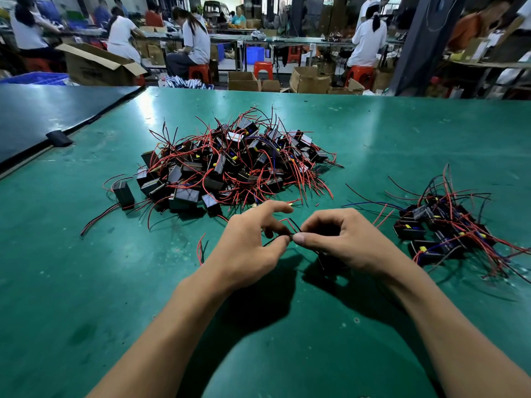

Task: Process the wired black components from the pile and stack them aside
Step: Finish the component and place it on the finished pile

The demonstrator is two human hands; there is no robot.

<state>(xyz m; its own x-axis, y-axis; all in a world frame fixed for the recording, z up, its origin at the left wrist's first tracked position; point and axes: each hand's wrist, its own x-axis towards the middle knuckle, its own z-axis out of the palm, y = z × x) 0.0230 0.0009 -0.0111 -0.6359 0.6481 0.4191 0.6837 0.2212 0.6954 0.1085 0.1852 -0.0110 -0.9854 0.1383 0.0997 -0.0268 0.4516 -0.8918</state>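
Observation:
A big pile of black box components with red and black wires lies on the green table ahead of me. A smaller heap of the same components sits to the right. My left hand and my right hand meet in front of the pile. Both pinch thin black and red wires between thumb and fingertips. The black component that the wires belong to hangs mostly hidden under my right hand.
One black component stands apart at the pile's left. A dark mat covers the table's far left, with a black clip at its edge. Beyond the table, people sit at benches among cardboard boxes and red stools.

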